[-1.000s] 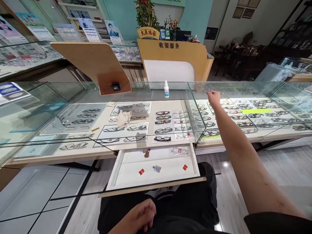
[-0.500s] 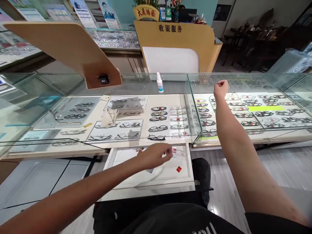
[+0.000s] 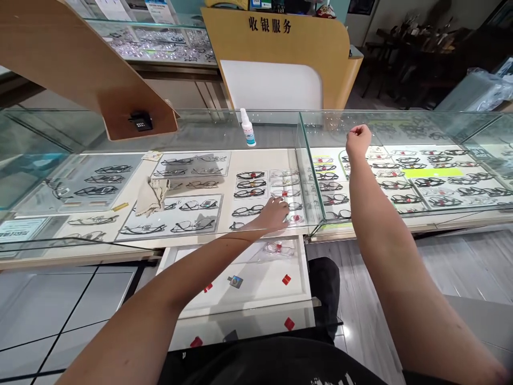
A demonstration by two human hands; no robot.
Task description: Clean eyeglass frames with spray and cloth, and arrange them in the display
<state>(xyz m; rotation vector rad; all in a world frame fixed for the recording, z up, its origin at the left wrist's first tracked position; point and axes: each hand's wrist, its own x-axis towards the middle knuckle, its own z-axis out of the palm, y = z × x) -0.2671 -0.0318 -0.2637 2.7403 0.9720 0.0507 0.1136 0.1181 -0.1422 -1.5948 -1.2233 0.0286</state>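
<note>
My left hand (image 3: 274,215) is over the right column of clear-framed eyeglasses (image 3: 285,182) in the display case, fingers slightly bent and apart. Whether its fingertips touch a frame is hard to make out. Left of it lies a column of dark-framed eyeglasses (image 3: 250,184). My right hand (image 3: 358,141) is closed in a fist over the right section of the glass case, with nothing visible in it. Below my left forearm is a pulled-out white drawer (image 3: 256,305), holding bagged eyeglasses (image 3: 278,248), a small grey tag (image 3: 235,282) and a red packet (image 3: 286,279).
A white spray bottle (image 3: 248,128) stands toward the back. A beige cloth (image 3: 151,197) lies by the eyeglasses on the left. A tilted wooden panel (image 3: 92,69) juts in at upper left. A glass divider (image 3: 310,171) separates the case sections. Beyond stands a yellow counter (image 3: 280,48).
My left hand has moved forward from above the drawer to the eyeglasses in the case, and its fingers have spread. My right fist stays in much the same place. The view has tilted down.
</note>
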